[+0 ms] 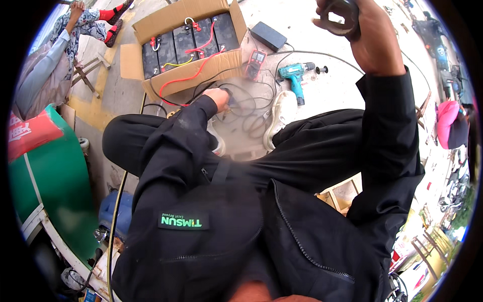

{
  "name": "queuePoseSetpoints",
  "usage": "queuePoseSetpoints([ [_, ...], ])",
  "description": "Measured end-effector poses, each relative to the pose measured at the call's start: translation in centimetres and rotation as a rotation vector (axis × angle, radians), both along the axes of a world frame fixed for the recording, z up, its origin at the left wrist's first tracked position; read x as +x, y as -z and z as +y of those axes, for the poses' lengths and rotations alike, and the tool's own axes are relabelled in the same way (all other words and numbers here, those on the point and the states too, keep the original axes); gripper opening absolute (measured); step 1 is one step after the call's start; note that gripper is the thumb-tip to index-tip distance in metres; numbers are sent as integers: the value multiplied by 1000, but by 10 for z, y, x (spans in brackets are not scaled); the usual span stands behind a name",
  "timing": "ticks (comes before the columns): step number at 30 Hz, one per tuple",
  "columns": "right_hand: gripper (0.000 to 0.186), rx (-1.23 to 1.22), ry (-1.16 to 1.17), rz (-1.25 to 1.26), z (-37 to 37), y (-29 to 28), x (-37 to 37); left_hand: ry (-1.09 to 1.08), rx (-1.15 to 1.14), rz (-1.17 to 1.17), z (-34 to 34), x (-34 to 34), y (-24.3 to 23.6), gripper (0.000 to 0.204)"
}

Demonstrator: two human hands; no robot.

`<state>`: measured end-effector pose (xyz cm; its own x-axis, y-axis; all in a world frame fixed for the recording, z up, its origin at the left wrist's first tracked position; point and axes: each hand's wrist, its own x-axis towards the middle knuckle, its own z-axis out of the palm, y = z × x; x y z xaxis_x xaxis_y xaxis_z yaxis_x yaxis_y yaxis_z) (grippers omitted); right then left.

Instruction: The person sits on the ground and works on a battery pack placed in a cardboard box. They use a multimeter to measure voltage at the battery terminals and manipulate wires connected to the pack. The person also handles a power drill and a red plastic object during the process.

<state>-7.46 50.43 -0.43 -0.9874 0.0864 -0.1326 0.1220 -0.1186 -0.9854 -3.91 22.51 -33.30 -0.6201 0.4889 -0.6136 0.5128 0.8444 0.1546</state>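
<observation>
My right hand [375, 43] is raised at the upper right, its fingers closed round a black ring that looks like a roll of tape [340, 18]. Low between my crossed legs, my left hand [219, 98] is closed on a small dark thing, blurred and partly hidden. Just beyond that hand stands an open cardboard box [132, 62] with several black batteries [183, 46] inside. Red, yellow and white leads join their terminals, and a red wire [177, 80] hangs over the near side of the box toward my left hand.
Right of the box lie a red multimeter [255, 63], a black rectangular case [268, 36] and a teal cordless drill [296, 79]. Black cables [254, 113] coil between my shoes. A green curved panel [55, 171] stands at left, below a seated person [48, 75].
</observation>
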Motion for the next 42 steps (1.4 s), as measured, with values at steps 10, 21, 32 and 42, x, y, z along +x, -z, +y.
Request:
queuePoseSetpoints([
  [10, 41, 550, -619, -37, -1, 113, -78, 257, 291, 256, -80, -18, -150, 25],
  [21, 68, 745, -795, 12, -2, 163, -72, -356, 595, 208, -172, -17, -225, 21],
  [32, 60, 950, -586, 89, 43, 175, -61, 153, 269, 32, -110, 26, -153, 13],
  [42, 46, 783, -502, -562, 115, 159, -24, 42, 324, 25, -106, 25, -142, 22],
])
